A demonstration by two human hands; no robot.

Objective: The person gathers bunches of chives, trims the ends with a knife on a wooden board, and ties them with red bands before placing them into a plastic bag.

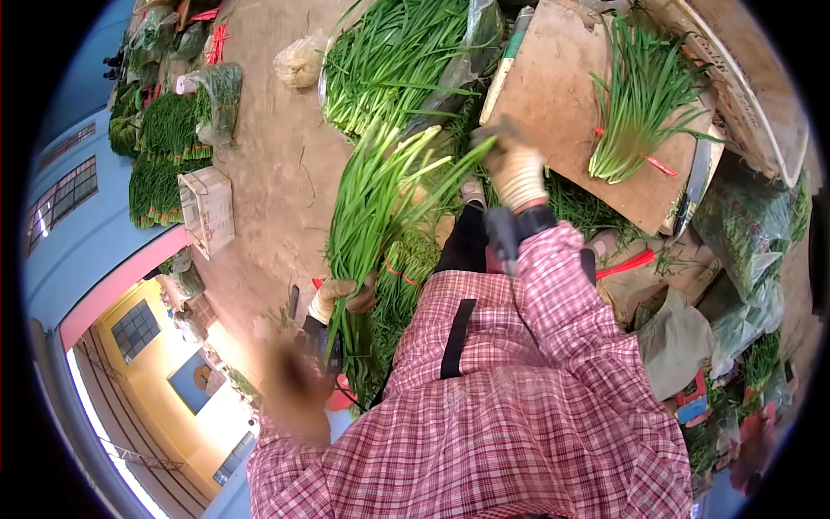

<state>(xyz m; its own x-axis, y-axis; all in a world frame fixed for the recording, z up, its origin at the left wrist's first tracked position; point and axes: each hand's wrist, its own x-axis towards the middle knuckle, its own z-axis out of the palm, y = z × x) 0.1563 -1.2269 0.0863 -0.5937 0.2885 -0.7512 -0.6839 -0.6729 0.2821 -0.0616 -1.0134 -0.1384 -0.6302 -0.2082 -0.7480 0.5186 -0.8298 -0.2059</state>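
My left hand (pixel 350 297), in a brown-and-white glove, is closed around a loose bunch of garlic chives (pixel 359 203), long green leaves with pale stalk ends toward the top. My right hand (pixel 516 164), gloved and blurred by motion, is at the pale end of the bunch, its fingers closed on a stalk that slants out toward it. Below the bunch, tied chive bundles (pixel 406 259) with red bands lie beside my plaid smock (pixel 484 406).
A large chive pile (pixel 398 60) lies ahead. On the right, a wooden board (pixel 553 86) carries a chive bunch (pixel 635 104) with red ties, and a knife (pixel 694 186) lies at its edge. Red ties (pixel 627 265) and plastic bags (pixel 674 342) are nearby. A crate (pixel 207 208) stands left.
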